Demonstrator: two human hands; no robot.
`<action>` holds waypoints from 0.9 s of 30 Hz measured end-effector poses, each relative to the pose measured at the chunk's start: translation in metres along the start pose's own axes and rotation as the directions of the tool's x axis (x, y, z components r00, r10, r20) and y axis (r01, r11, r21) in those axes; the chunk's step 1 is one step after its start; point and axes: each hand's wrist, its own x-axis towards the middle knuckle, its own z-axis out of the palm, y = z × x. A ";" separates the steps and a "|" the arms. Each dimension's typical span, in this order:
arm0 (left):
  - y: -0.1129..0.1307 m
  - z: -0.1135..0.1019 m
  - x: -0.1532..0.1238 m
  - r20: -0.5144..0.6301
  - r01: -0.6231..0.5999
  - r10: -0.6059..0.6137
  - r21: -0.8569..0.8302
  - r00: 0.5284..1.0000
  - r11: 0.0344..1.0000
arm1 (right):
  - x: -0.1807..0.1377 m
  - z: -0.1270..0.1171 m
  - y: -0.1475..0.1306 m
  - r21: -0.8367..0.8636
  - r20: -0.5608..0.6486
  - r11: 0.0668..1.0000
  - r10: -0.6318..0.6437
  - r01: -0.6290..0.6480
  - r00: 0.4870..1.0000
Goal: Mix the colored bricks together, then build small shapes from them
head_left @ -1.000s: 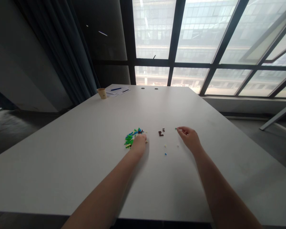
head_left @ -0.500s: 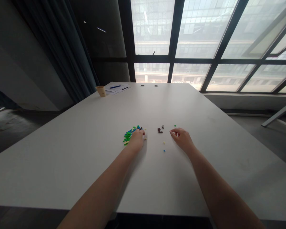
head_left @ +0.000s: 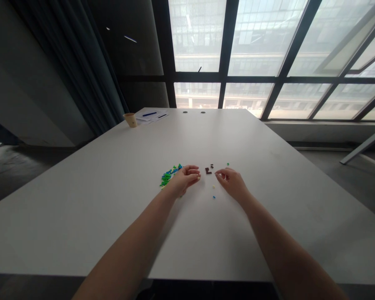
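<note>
My left hand (head_left: 187, 178) hovers just right of a pile of small green and blue toy bricks (head_left: 166, 178). Its thumb and fingers are drawn together; anything between them is too small to name. Facing it, my right hand (head_left: 233, 180) has its fingertips pinched, and what they hold, if anything, cannot be made out. Between the hands lie dark brown bricks (head_left: 208, 171) in an angled shape, with small dark pieces (head_left: 211, 166) just behind. A pale yellow brick (head_left: 213, 187) and a blue brick (head_left: 214, 197) lie nearer me. Beyond my right hand is a small green brick (head_left: 228, 163).
The white table (head_left: 225, 137) stretches toward the windows. At its far left are a paper cup (head_left: 131, 120) and papers (head_left: 143, 118) with a blue pen (head_left: 149, 114) on them. Two round dark discs (head_left: 203, 112) sit at the far edge.
My left hand has lifted away from the brick pile and moved right, toward the dark brown bricks. My right hand has shifted slightly left, closer to them. The view has moved slightly.
</note>
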 end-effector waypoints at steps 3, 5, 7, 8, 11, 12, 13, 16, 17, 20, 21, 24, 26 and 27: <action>0.000 0.006 -0.003 0.062 0.130 -0.117 -0.284 0.991 0.950 | -0.004 0.005 -0.015 0.108 0.006 0.988 -0.115 0.114 0.993; -0.001 0.009 -0.005 0.099 0.193 -0.167 -0.377 0.981 0.906 | -0.007 0.009 -0.023 0.141 0.002 0.975 -0.176 0.174 0.984; -0.001 0.011 -0.006 0.117 0.250 -0.221 -0.437 0.968 0.864 | -0.009 0.012 -0.027 0.140 -0.007 0.967 -0.212 0.211 0.977; 0.000 0.012 -0.007 0.117 0.274 -0.248 -0.462 0.962 0.844 | -0.009 0.013 -0.028 0.133 -0.013 0.966 -0.223 0.222 0.975; 0.002 0.015 -0.010 0.118 0.326 -0.311 -0.513 0.943 0.794 | -0.009 0.013 -0.028 0.120 -0.040 0.965 -0.230 0.234 0.972; 0.003 0.016 -0.011 0.122 0.336 -0.321 -0.522 0.939 0.784 | -0.010 0.013 -0.029 0.120 -0.048 0.965 -0.231 0.235 0.972; 0.004 0.017 -0.012 0.124 0.341 -0.327 -0.528 0.937 0.778 | -0.010 0.013 -0.029 0.121 -0.055 0.964 -0.233 0.238 0.971; 0.006 0.020 -0.014 0.120 0.347 -0.337 -0.535 0.934 0.770 | -0.010 0.012 -0.029 0.123 -0.068 0.957 -0.257 0.264 0.964; 0.006 0.021 -0.014 0.113 0.344 -0.339 -0.539 0.934 0.769 | -0.010 0.012 -0.030 0.123 -0.073 0.954 -0.267 0.274 0.961; 0.006 0.022 -0.015 0.095 0.332 -0.339 -0.557 0.936 0.761 | -0.009 0.011 -0.030 0.122 -0.089 0.949 -0.280 0.290 0.956; 0.005 0.022 -0.015 0.093 0.330 -0.339 -0.565 0.936 0.757 | -0.009 0.011 -0.030 0.121 -0.093 0.950 -0.279 0.288 0.956; 0.002 0.022 -0.013 0.095 0.329 -0.340 -0.583 0.936 0.743 | -0.009 0.011 -0.030 0.110 -0.096 0.955 -0.266 0.276 0.959; -0.003 0.021 -0.011 0.104 0.323 -0.325 -0.583 0.940 0.746 | -0.010 0.012 -0.030 0.101 -0.098 0.959 -0.254 0.264 0.962; -0.005 0.021 -0.010 0.114 0.319 -0.313 -0.578 0.943 0.751 | -0.010 0.012 -0.030 0.096 -0.098 0.961 -0.249 0.258 0.964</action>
